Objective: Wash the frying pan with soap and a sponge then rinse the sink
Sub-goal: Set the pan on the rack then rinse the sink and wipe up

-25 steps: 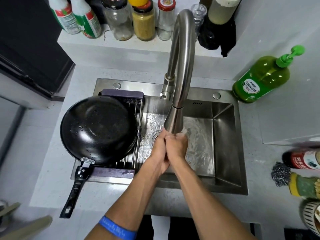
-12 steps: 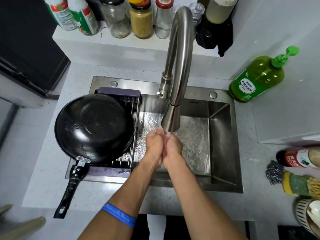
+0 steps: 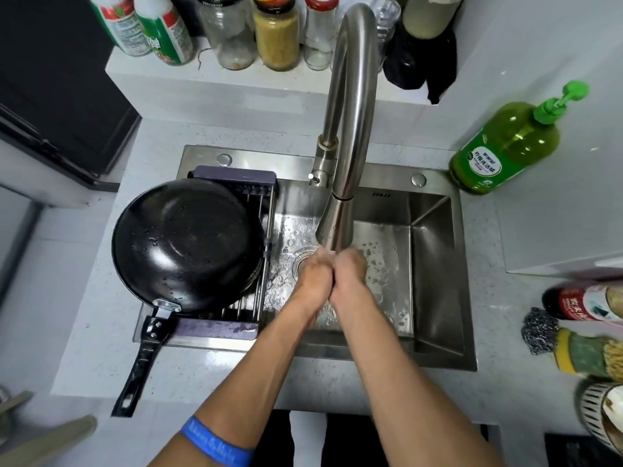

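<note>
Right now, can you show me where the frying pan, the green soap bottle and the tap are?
frying pan (image 3: 188, 244): head view, middle of its black upturned bottom.
green soap bottle (image 3: 505, 148): head view, its green body above the label.
tap (image 3: 350, 106): head view, the curved steel neck.

Brushed stainless-steel sink (image 3: 435, 230), wet and glistening at its floor; satin-finished metal faucet (image 3: 350, 129). Frying pan (image 3: 188, 244), at 9 o'clock from the faucet head: glossy black coating beaded with droplets, matt black handle. Tabletop (image 3: 161, 139): pale speckled stone. Soap bottle (image 3: 505, 146): translucent green plastic. Steel-wool scourer (image 3: 539, 332): coarse wire.
</note>
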